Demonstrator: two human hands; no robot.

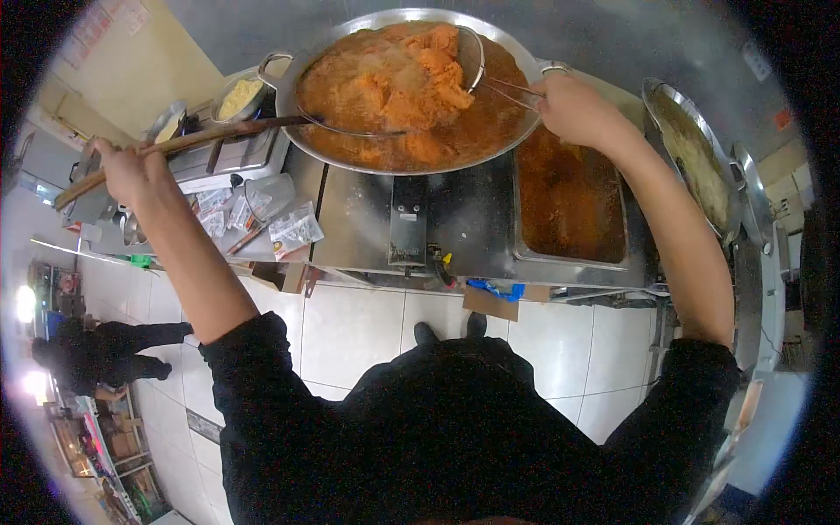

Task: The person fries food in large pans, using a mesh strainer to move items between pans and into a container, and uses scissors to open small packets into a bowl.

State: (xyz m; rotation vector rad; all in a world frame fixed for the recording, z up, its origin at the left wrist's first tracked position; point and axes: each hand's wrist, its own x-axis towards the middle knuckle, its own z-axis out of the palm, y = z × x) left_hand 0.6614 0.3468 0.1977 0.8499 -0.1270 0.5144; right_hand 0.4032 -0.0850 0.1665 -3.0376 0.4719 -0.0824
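Note:
A wide two-handled metal pan of bubbling brown oil stands at the top middle. Orange-brown fried pieces are heaped in it. My left hand is closed around the long wooden handle of a skimmer. Its dark curved rim lies along the near side of the pieces. My right hand grips the thin two-rod metal handle of a wire strainer over the right side of the pan. The strainer's rim shows beside the heap; its bowl is mostly hidden.
Right of the pan is a rectangular tray of reddish-brown liquid, then a large pan with pale contents. Clear packets, a plastic scoop-like piece and a yellow-filled bowl sit left. Another person is at the far left.

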